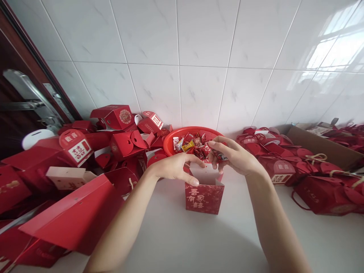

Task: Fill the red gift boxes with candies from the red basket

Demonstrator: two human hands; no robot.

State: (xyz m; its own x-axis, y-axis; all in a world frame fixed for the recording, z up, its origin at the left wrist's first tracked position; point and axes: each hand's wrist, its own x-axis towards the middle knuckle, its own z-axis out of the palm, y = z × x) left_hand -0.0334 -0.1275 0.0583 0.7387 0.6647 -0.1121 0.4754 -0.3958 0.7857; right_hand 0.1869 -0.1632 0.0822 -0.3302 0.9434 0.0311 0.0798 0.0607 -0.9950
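Observation:
An upright red paper gift box with gold characters stands on the table, its top open and its pale inside showing. My left hand is at its left side, thumb on the near rim and fingers at the far side, gripping it. Just above the box's right rear edge, my right hand is closed around wrapped candies, partly hidden by the fingers. Behind the box sits a red plastic basket with assorted wrapped candies inside.
Red gift boxes are heaped on the left. More closed red boxes with cords stand on the right, near a cardboard carton. A white tiled wall rises behind; a door handle is at far left.

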